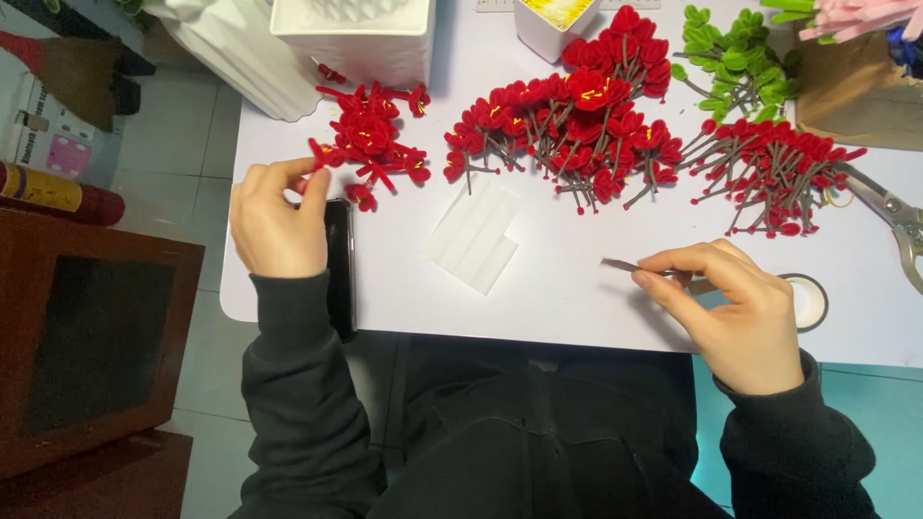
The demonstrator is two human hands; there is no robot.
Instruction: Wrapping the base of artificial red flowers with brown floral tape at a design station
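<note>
Pinching a thin brown stem point(625, 266) between thumb and fingertips, my right hand point(735, 312) holds it level just above the near right part of the white table point(567, 308), its free tip pointing left. My left hand point(277, 221) sits at the near left edge with its fingertips closed on a red bloom point(322, 157) at the edge of a small red pile point(370, 144); how much of it they grip I cannot tell. I judge the step in hand to be joining bloom to stem, with the bloom just being picked out. The next move, as I read it, calls for lifting that one bloom free of its neighbours and bringing both hands together over the bare middle, keeping the stem steady. A black phone point(338, 264) lies touching the left hand. A white sheet point(473, 235) lies between the hands, a tape roll point(808, 300) just right of the right hand. Farther off lie a big heap of stemmed red flowers point(567, 125), a second bundle point(769, 173), green leaves point(735, 62) and scissors point(894, 221).
</note>
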